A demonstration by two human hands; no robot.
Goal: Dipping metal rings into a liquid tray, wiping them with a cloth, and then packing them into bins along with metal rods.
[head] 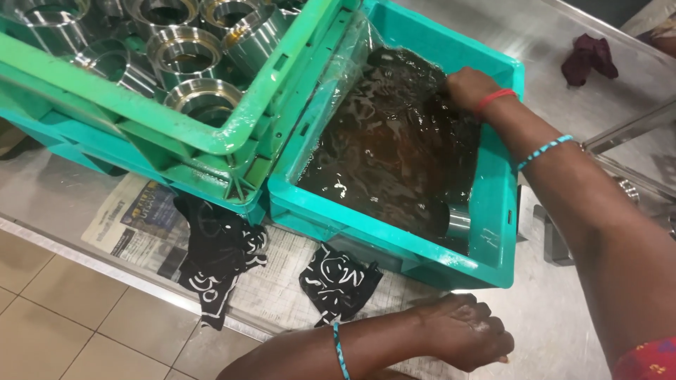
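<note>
Nearest the camera, the left hand [465,331] rests palm down on the steel surface [556,317], fingers loosely curled and holding nothing, just in front of the teal bin [493,232]. A beaded blue band circles that wrist. The right hand [468,88] reaches across into the bin and dips into the dark liquid [394,148] at the far side; its fingers are under the liquid, so whether they grip anything cannot be told. A red band and a blue beaded band sit on that arm. Clear plastic lines the bin, and a metal cylinder [458,222] shows partly above the liquid in the near right corner. To the left, a green crate [197,137] tilts against the bin and holds shiny metal rings [201,95]. Newspaper [137,222] lies under the crate and bin, with two black patterned rags [218,253] on it. A dark red cloth [590,58] lies well apart on the far surface.
</note>
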